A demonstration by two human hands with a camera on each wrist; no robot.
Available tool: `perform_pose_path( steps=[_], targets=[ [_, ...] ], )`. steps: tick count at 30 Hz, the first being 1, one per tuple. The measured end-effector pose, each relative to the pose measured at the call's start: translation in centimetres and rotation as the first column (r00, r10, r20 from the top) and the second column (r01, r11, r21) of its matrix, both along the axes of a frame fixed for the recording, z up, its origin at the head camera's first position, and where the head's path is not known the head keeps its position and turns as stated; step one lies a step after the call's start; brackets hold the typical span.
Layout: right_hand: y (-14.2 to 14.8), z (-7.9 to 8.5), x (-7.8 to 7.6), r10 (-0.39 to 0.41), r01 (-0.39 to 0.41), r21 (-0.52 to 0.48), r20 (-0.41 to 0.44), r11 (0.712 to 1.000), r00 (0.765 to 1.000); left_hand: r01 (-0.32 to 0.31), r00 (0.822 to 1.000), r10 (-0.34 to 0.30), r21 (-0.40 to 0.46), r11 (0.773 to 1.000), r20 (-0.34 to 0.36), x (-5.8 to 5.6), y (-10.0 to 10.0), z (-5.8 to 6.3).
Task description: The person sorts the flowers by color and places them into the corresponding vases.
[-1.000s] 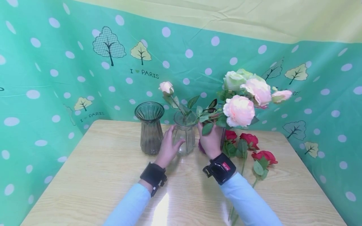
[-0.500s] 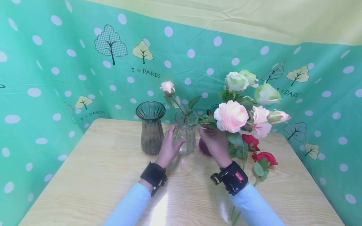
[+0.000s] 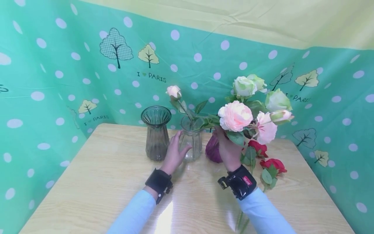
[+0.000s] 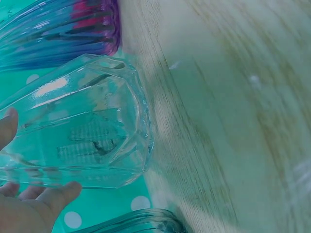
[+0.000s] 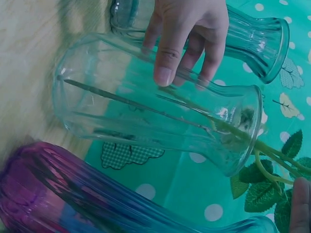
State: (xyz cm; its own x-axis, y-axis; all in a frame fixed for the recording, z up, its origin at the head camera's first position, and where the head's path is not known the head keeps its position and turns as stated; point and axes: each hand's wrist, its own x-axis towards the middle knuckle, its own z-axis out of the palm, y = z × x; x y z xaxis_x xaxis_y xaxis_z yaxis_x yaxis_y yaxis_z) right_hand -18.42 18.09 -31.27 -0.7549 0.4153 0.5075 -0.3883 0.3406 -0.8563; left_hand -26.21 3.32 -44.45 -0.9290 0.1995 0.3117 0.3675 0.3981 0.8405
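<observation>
My left hand holds the clear glass vase, with its thumb on one side and fingers on the other, as the right wrist view shows. From that vase's mouth rises a pink rosebud on a leafy stem. A second green stem enters the mouth and ends partway down inside the glass. My right hand pinches this stem just outside the mouth, below a pink rose; leaves and blooms partly hide its fingers. Only a fingertip of that hand appears in the right wrist view.
A smoky grey vase stands left of the clear one. Close on the right is a purple-blue vase, partly behind my right hand. White-green roses rise behind the pink ones. Red roses lie on the wooden table.
My right hand first drew back and right, then came slightly forward. The pink blooms dropped and swung left, uncovering more white-green roses. My left hand and the clear vase stayed put.
</observation>
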Motion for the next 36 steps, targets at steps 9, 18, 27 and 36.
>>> perform_pose_path(
  steps=[9,18,27,36],
  targets=[
    [0.1,-0.5,-2.6,0.001,-0.007,0.152,0.042,0.988,0.999,-0.001,1.0,0.002,0.011,1.0,-0.023,0.0,0.1,0.0],
    [1.0,-1.3,-5.0,0.044,-0.036,0.281,-0.025,0.959,0.999,0.015,1.0,-0.015,0.015,1.0,-0.021,0.0,0.1,-0.2],
    [0.6,-0.6,-5.6,-0.033,-0.04,0.481,0.142,0.876,0.989,0.012,1.0,-0.012,0.005,1.0,-0.019,0.1,0.0,0.0],
    [0.0,-0.5,-6.6,-0.032,-0.093,0.559,0.209,0.824,0.977,0.003,1.0,-0.003,0.0,1.0,-0.011,0.0,-0.1,0.0]
  ],
)
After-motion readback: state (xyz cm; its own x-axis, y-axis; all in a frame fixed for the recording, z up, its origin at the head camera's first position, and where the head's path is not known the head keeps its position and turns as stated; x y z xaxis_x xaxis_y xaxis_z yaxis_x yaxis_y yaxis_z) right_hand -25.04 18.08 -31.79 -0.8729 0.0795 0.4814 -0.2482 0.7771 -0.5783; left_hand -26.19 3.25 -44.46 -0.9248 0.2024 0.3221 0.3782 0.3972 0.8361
